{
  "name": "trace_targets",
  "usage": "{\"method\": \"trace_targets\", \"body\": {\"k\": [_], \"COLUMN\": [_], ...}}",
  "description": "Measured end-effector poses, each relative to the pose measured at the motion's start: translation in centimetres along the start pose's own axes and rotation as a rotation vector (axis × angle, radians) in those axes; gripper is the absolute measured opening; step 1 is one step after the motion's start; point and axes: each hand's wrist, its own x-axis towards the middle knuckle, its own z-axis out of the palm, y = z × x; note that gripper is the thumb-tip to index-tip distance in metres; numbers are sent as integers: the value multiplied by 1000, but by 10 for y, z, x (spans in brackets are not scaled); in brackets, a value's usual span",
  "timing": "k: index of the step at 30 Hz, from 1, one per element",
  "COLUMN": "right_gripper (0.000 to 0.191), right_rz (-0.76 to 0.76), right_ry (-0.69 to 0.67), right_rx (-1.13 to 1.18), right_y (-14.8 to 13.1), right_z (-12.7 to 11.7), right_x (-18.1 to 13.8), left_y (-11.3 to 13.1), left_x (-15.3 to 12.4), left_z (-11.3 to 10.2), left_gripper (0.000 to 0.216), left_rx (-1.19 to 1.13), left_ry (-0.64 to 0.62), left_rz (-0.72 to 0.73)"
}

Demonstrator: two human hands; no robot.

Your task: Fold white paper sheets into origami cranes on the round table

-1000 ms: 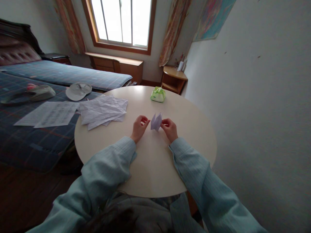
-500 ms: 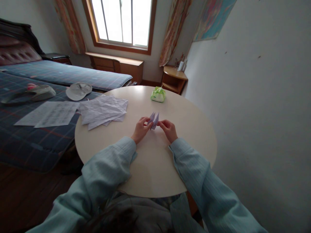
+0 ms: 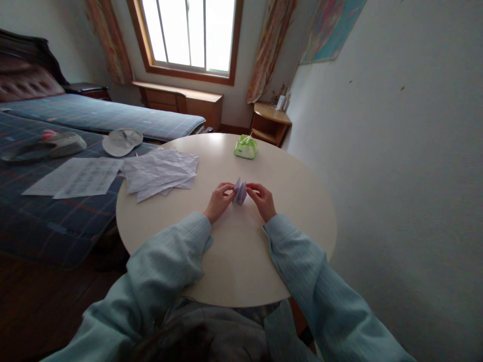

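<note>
Between left hand (image 3: 221, 202) and right hand (image 3: 263, 202), a small folded paper (image 3: 240, 194).
Head view: both forearms (image 3: 171, 249) reach forward, angled inward; the left pinches one side, the right, nearly closed, meets the other, its grip unclear.

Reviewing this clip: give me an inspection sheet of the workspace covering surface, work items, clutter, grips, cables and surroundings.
Surface: round, pale table.
Work items: small folded paper, points upward; whether it touches the tabletop is unclear.
Clutter: creased sheets piled at the table's left edge; green packet at the far side.
Grips: left grip pinches the folded paper; right grip has fingertips at its right side, hold unclear.
Cables: nothing seen.
Surroundings: bed at left bearing printed sheets and a cap; window ahead; wall at right.
</note>
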Motion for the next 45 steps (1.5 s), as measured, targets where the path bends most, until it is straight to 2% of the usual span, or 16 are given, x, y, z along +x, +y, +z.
{"method": "trace_targets", "body": {"k": [7, 16, 22, 28, 35, 45], "right_gripper": [28, 20, 19, 24, 22, 17], "right_rz": [-3, 22, 38, 41, 13, 80], "right_ry": [36, 25, 37, -70, -49, 16], "right_rx": [-40, -110, -123, -142, -245, -230], "right_y": [7, 10, 12, 13, 14, 16], "right_z": [0, 0, -1, 0, -2, -2], "right_x": [3, 4, 3, 2, 3, 5], "left_y": [2, 2, -2, -3, -5, -8], "left_x": [0, 1, 2, 1, 2, 4], "left_z": [0, -2, 0, 1, 2, 5], "left_gripper": [14, 10, 9, 10, 9, 9], "left_rx": [-1, 132, 71, 4, 27, -149], "left_ry": [-9, 38, 76, 1, 38, 95], "left_rz": [-3, -31, -83, -101, -155, -280]}}
